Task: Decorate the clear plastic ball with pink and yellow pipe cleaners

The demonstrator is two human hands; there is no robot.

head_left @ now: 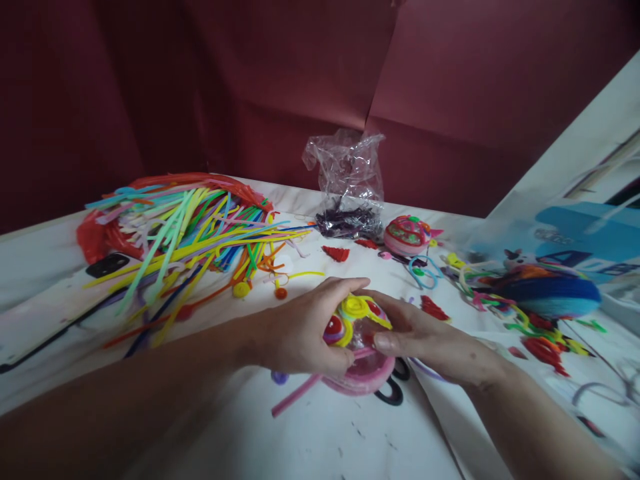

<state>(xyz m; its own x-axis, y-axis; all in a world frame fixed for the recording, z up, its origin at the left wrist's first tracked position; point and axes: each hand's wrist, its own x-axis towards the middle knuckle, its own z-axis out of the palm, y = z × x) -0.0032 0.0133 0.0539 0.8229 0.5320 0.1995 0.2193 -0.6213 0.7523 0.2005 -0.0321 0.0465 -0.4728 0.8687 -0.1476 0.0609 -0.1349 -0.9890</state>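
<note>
Craft ball (361, 333) (pink rim, yellow coils): gripped on both sides by left hand (300, 333) and right hand (425, 343), near table (320, 440) centre; pipe cleaners (190, 227) far left.

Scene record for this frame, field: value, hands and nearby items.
left hand: grips the pink-rimmed craft piece from the left
right hand: holds the same piece from the right
piece decoration: yellow and red coils on top
far left: pile of pipe cleaners
rear: clear plastic bag
right: blue yarn ball
surface: white table
</note>
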